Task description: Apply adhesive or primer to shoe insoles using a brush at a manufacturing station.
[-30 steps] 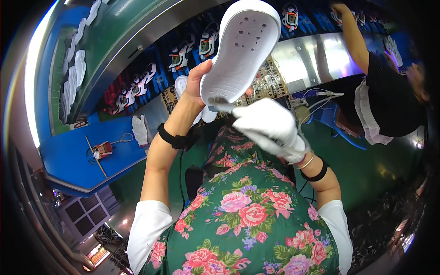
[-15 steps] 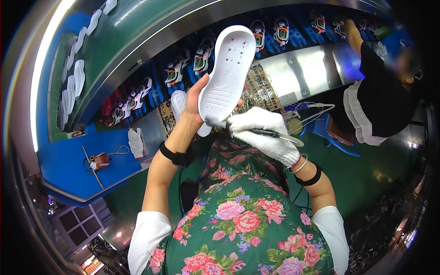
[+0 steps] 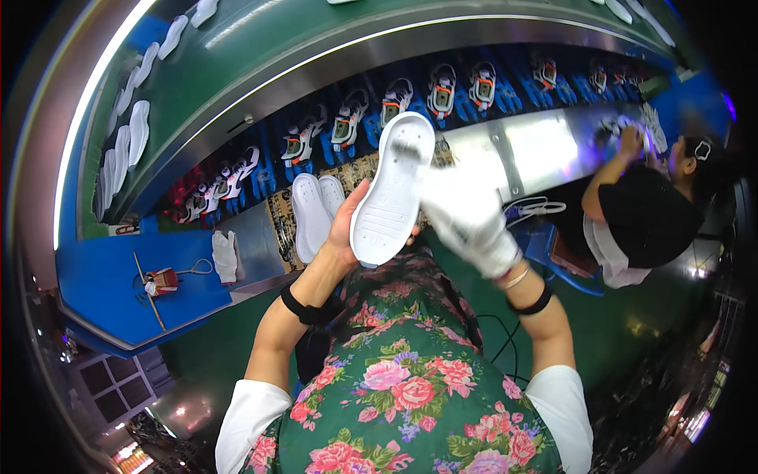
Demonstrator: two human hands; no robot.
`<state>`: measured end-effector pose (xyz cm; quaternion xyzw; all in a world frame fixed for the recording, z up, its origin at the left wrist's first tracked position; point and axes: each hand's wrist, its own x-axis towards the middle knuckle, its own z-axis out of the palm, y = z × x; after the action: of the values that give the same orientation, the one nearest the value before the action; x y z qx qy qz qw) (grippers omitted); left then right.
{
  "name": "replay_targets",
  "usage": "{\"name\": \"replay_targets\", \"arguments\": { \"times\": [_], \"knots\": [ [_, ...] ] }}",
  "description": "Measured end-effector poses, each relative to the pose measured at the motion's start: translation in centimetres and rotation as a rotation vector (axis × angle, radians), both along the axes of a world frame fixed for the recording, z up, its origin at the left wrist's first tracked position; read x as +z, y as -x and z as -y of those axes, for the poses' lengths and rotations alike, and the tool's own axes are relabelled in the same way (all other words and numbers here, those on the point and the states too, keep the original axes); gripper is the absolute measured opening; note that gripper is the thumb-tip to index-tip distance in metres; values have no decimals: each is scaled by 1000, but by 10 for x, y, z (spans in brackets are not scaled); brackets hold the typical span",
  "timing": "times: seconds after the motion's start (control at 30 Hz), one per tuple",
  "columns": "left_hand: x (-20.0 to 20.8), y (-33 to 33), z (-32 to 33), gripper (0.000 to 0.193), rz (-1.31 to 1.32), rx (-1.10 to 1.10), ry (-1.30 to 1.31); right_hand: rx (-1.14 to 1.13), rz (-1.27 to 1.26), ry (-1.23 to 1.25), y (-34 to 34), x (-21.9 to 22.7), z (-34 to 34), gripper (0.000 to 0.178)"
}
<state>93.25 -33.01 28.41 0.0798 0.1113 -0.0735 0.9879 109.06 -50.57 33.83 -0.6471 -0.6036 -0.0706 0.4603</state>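
A white shoe sole (image 3: 387,209) stands tilted in front of me, its hollow inner face with small holes and ridges turned my way. My bare left hand (image 3: 344,224) is closed around its lower part, thumb at the left edge and fingertips showing at the right edge. My right hand (image 3: 467,220), in a white knit glove, is smeared by motion just right of the sole. It grips a brush, whose dark blurred bristles (image 3: 407,149) lie over the toe end; the handle is hidden. Two more white soles (image 3: 313,220) rest on the bench left of my hand.
Shoe uppers (image 3: 345,122) on blue holders line the rack ahead. A green shelf (image 3: 260,55) carries white soles. A blue table (image 3: 103,276) at left holds a small red box (image 3: 162,280); a white glove (image 3: 225,257) lies nearby. A co-worker (image 3: 643,205) sits at right.
The sole has come lower and nearer to me. My right hand has moved the brush from its heel end up to the toe end. The co-worker has shifted, and my view has tilted upward.
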Motion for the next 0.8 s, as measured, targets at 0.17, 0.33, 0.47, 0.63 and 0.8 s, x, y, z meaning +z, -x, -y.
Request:
{"name": "replay_targets", "arguments": {
  "times": [0.17, 0.33, 0.47, 0.63, 0.8],
  "knots": [
    [-5, 0, -18, 73, 73, 85, 0, 377, -604, 45, 52, 3, 7, 19],
    [6, -4, -32, 73, 82, 157, -101, 266, -770, 169, 42, -5, -1, 16],
    [37, 6, -50, 88, 196, 273, -293, 397, -1383, 262, 36, 1, 15, 23],
    [100, -1, -135, 110, 560, 351, -552, 172, -1583, 29, 37, -6, 12, 18],
    [129, -47, -229, 95, 441, 691, -132, 154, -1582, 111, 45, -38, -5, 19]
  ]
}}
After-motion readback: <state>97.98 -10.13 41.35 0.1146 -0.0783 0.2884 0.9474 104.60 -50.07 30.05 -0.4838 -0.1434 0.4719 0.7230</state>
